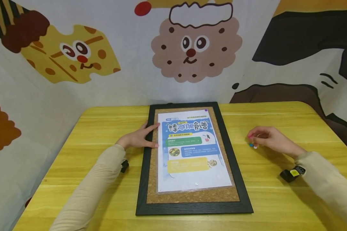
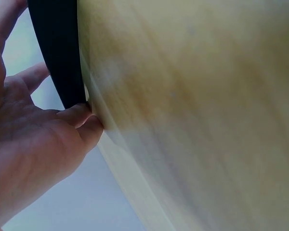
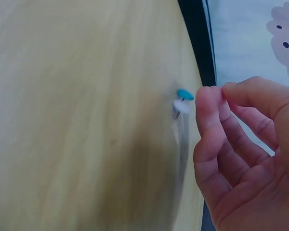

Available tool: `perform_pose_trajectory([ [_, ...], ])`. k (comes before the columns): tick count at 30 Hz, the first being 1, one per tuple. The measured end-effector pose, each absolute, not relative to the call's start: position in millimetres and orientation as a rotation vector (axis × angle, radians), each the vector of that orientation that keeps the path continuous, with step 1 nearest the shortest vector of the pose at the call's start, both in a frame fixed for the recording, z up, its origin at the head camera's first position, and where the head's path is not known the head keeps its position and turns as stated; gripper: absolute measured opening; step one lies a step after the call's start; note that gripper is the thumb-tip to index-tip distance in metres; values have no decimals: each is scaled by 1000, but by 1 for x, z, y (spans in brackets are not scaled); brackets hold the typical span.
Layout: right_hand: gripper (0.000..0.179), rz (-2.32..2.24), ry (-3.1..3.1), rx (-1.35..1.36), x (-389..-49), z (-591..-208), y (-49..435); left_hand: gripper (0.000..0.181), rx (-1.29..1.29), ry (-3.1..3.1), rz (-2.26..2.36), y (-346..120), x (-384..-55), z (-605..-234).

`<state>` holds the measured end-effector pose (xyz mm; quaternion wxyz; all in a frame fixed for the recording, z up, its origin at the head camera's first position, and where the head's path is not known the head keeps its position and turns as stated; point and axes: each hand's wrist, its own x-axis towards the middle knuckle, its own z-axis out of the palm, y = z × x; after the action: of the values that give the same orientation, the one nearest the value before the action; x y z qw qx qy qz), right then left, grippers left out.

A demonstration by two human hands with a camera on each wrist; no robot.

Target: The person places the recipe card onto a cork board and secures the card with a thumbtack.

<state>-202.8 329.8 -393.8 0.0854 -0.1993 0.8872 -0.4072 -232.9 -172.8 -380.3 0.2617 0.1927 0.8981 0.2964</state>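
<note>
A black-framed cork board (image 1: 152,192) lies on the table, bearing a printed poster sheet (image 1: 191,179). A purple thumbtack (image 1: 206,110) sits at the sheet's top right corner. My left hand (image 1: 137,138) rests on the board's left side, thumb and index finger spread to the sheet's edge. In the left wrist view, its other fingers (image 2: 89,127) are bent against the frame's outer side. Right of the board, my right hand (image 1: 263,138) pinches a pink thumbtack (image 1: 250,137), hidden in the right wrist view. Beside its fingertips lie a blue thumbtack (image 3: 185,94) and a white thumbtack (image 3: 181,106).
The yellow wood-grain table (image 1: 277,199) extends on both sides of the board. Behind it hangs a white cloth (image 1: 133,89) printed with cartoon food. The board's far end reaches the table's back edge. Dark cameras are strapped to both wrists.
</note>
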Motion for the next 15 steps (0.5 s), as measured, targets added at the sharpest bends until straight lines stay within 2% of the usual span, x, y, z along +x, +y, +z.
perform_pose_trajectory([
  [15, 20, -1311, 2519, -607, -218, -386, 296, 93, 511, 2433, 785, -174, -235, -382],
])
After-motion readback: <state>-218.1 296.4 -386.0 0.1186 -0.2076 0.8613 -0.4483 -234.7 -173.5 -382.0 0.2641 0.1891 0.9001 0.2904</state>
